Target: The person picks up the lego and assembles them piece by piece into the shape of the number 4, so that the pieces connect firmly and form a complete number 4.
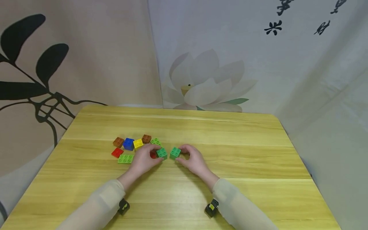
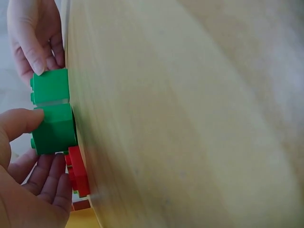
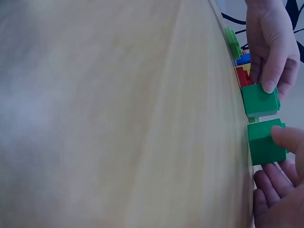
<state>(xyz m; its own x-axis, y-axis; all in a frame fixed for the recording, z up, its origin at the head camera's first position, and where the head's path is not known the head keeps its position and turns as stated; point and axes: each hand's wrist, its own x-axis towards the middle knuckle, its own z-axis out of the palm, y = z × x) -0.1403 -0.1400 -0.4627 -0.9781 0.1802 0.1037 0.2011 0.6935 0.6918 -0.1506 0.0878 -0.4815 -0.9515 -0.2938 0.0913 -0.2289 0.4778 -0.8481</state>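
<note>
Between thumb and fingers, my left hand [image 1: 143, 158] pinches a green toy brick [image 1: 162, 154] with studs on top. Facing it, my right hand [image 1: 196, 162] pinches a second green brick [image 1: 175, 153] of like size. A narrow gap separates the two bricks in the head view, and both are low at the tabletop. In the left wrist view, a red brick [image 2: 79, 171] lies just beyond the left hand's brick, beside the curled fingers. From the head, that red brick is mostly hidden behind the left hand.
Left of the hands lie loose bricks on the wooden table [image 1: 230, 137]: brown [image 1: 118, 142], blue [image 1: 128, 144], yellow [image 1: 138, 143], another brown [image 1: 146, 139], red [image 1: 117, 152] and light green ones [image 1: 125, 159]. Printed cloth [image 1: 207, 80] hangs behind the table's far edge.
</note>
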